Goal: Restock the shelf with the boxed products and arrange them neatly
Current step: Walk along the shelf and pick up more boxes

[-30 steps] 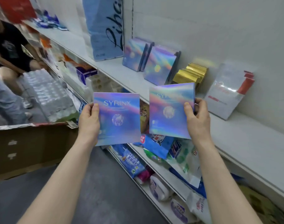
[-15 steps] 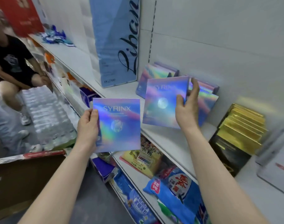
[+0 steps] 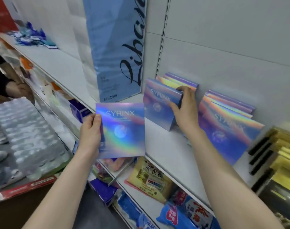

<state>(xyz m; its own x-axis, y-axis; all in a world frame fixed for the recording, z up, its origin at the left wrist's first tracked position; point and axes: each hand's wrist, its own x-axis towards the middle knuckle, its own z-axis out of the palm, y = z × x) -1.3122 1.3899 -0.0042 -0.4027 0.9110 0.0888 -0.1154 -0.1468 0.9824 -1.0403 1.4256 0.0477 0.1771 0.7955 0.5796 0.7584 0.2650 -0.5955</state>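
My left hand (image 3: pixel 89 134) grips the left edge of a holographic blue SYRINX box (image 3: pixel 122 129), held upright in front of the white shelf (image 3: pixel 160 146). My right hand (image 3: pixel 185 109) holds the right edge of a second SYRINX box (image 3: pixel 159 104), which stands on the shelf leaning against a row of like boxes (image 3: pixel 182 81) at the back wall. A second leaning row of SYRINX boxes (image 3: pixel 226 126) stands just to the right of that hand.
A tall blue Liben package (image 3: pixel 118 47) stands left of the rows. Gold and black boxes (image 3: pixel 276 156) sit at the right. Bagged goods (image 3: pixel 149 177) fill the lower shelf. A wrapped pack of water bottles (image 3: pixel 28 138) and another person (image 3: pixel 2 80) are at the left.
My right hand has carried its box from mid-air onto the shelf and set it against the left row. My left hand keeps its box in about the same place.
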